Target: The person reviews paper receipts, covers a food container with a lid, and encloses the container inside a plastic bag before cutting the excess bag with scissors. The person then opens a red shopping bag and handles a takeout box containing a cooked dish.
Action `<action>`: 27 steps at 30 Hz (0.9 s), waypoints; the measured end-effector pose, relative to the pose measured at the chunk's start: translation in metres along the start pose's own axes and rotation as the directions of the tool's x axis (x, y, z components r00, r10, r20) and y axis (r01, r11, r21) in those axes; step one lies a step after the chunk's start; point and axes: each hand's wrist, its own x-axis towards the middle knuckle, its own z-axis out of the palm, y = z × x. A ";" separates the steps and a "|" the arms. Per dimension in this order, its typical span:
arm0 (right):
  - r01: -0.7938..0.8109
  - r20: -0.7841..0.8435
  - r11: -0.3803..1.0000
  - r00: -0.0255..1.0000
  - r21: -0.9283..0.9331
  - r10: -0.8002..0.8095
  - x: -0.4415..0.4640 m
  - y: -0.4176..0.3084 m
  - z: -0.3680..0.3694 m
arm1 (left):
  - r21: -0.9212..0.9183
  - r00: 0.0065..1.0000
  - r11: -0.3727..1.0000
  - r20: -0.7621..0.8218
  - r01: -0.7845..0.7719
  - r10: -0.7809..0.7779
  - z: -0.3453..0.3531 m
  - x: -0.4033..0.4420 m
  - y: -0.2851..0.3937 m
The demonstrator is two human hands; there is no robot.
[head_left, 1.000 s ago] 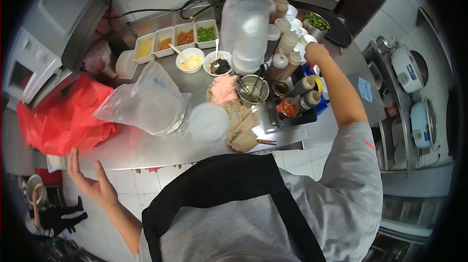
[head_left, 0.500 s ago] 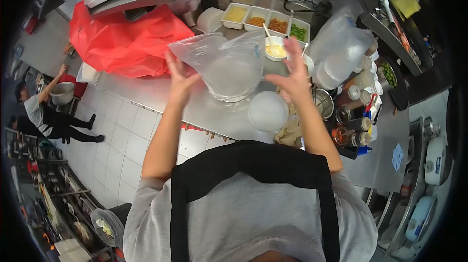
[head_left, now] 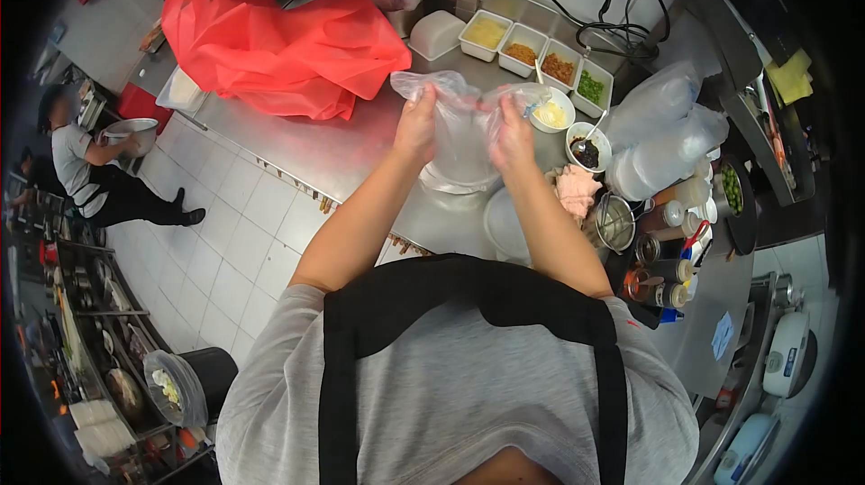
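A clear plastic bag point(head_left: 459, 138) is on the steel counter point(head_left: 306, 147) in front of me, with a round container showing through its lower part. Its left top edge is pinched in my left hand point(head_left: 416, 124), and the right top edge is gripped by my right hand point(head_left: 512, 135). Part of a round translucent lid point(head_left: 505, 222) shows beside my right forearm. Two white bowls, one with a pale yellow filling point(head_left: 550, 114) and one with a dark filling point(head_left: 586, 150), stand right of the bag.
Red cloth-like material point(head_left: 288, 48) lies at the back left. Small trays point(head_left: 523, 50) line the back. Stacked containers in plastic point(head_left: 662, 138), a metal pot point(head_left: 614, 222) and sauce bottles point(head_left: 669, 215) stand right. A co-worker point(head_left: 81, 160) holds a metal bowl point(head_left: 132, 135) at far left.
Both hands, open and apart half a second ago, have closed on the bag's top edges. My right hand came from the bottles at the right. The view has shifted, and the co-worker now holds the bowl higher.
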 end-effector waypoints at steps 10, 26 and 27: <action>0.108 0.133 0.892 0.990 -0.439 -0.055 -0.016 -0.008 -0.007 | 0.543 0.958 0.789 0.156 -0.287 0.242 -0.005 -0.004 -0.006; 0.126 -0.046 0.960 0.989 -0.251 -0.142 -0.009 0.011 -0.007 | 0.803 0.924 0.471 0.254 -0.366 0.285 0.005 -0.012 -0.001; 0.085 -0.059 0.958 0.993 -0.273 -0.105 -0.009 0.012 -0.010 | 0.857 0.848 0.184 0.403 -0.482 0.344 0.002 -0.013 -0.004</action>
